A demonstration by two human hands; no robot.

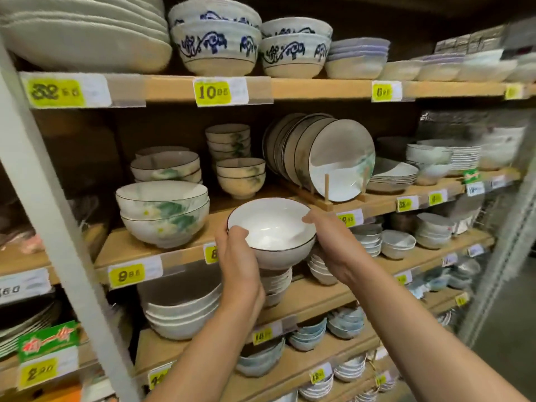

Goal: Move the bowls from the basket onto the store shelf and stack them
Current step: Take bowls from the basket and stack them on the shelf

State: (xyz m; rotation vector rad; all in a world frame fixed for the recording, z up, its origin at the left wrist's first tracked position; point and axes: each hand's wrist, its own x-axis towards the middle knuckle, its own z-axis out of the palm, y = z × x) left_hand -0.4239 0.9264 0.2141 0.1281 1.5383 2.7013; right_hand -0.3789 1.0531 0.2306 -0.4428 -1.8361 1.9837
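Observation:
A white bowl (272, 230) with a thin dark rim hangs in the air just in front of the wooden shelf (139, 245). My left hand (237, 262) grips its left side, thumb over the rim. My right hand (327, 239) holds the right side, thumb on the rim and fingers behind. On the shelf to the left stands a stack of two white bowls with green flowers (162, 213). The basket is out of view.
Behind on the same shelf are more flowered bowl stacks (166, 166), small cup-like bowls (240, 175) and plates upright in a wooden rack (327, 158). Shelves above and below hold many bowls. A grey upright post (58, 216) runs at the left.

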